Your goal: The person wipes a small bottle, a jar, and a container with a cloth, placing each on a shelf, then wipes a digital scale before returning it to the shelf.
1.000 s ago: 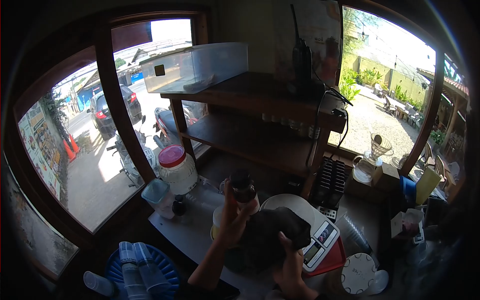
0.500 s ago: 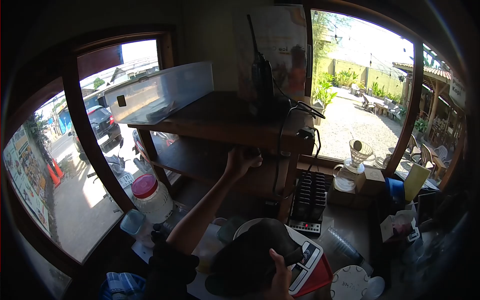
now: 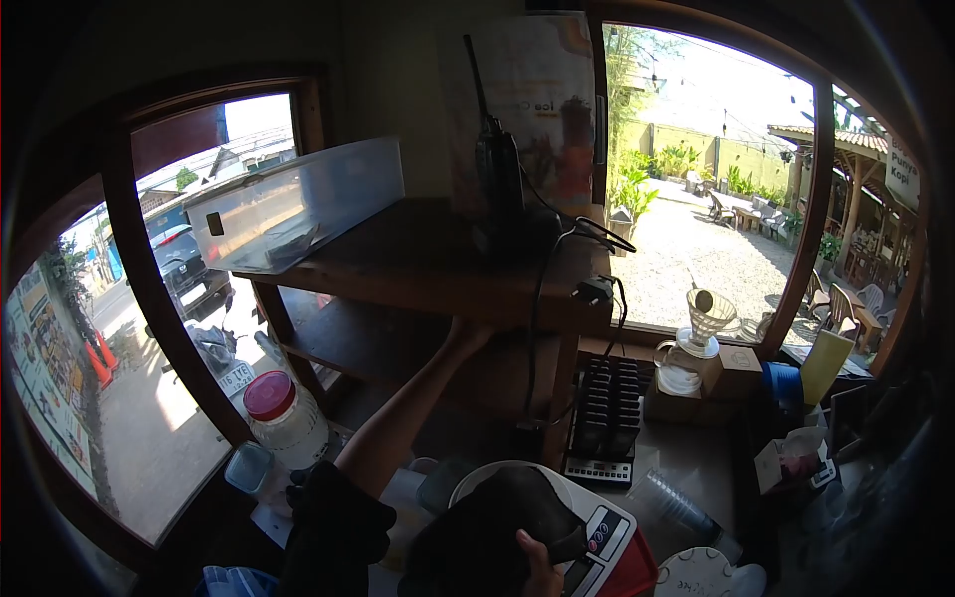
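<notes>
My left hand reaches into the wooden shelf, just under its top board. Its fingers are hidden in the shade there, so what they touch cannot be told. Low in the view, my right hand is closed on the near right side of a dark, soft, cap-like cloth item. That item lies in front of a white kitchen scale with buttons and hides part of it. A pale round rim shows behind the cloth.
A walkie-talkie and a clear plastic box stand on the shelf. A charging rack is to the right, near a glass dripper. A red-lidded jar stands left; stacked plastic cups lie right.
My left hand has gone further in under the top board, and its fingers have passed out of sight. My right hand keeps its hold on the dark cloth item. The view has shifted slightly.
</notes>
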`<action>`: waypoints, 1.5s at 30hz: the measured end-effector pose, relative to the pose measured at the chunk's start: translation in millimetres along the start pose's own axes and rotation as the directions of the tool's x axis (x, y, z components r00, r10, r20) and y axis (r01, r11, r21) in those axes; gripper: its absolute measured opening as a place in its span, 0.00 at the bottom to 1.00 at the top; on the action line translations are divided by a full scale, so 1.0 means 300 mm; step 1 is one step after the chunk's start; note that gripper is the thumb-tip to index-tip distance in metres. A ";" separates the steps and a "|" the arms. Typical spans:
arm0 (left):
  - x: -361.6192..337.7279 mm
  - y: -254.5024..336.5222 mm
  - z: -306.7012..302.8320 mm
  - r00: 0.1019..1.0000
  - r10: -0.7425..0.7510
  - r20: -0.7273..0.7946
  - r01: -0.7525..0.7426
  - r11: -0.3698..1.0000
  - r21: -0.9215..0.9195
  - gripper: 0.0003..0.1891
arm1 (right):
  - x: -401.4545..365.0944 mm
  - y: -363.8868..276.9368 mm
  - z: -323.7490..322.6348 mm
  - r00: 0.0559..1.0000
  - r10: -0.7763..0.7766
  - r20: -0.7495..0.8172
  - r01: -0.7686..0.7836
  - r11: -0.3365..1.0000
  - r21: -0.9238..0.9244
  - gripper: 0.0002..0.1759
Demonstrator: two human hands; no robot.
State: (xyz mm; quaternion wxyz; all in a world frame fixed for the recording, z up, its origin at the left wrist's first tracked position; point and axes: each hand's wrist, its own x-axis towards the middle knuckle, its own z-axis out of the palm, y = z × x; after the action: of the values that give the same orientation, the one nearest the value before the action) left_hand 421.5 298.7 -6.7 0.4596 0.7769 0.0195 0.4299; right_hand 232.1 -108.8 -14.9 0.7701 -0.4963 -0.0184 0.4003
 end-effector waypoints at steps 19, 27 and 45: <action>0.032 0.027 -0.006 0.995 0.036 0.098 -0.044 0.996 0.079 0.26 | -0.011 -0.016 0.009 0.999 -0.038 0.017 0.035 0.991 0.132 0.23; -0.315 0.728 -0.231 0.982 -0.102 0.161 -0.003 0.836 0.548 0.20 | 0.006 0.022 0.002 0.999 0.036 0.008 -0.036 0.999 0.025 0.21; -1.038 0.791 -0.706 0.717 -0.656 -0.236 0.608 0.421 0.673 0.17 | -0.107 0.140 0.207 0.946 -0.026 0.323 -0.013 0.993 0.118 0.22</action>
State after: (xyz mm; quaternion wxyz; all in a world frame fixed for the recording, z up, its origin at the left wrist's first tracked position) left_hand -6.4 177.0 8.5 0.2493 0.8379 0.4592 0.1578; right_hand 159.0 -74.7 -4.3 0.7861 -0.3770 -0.1225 0.4742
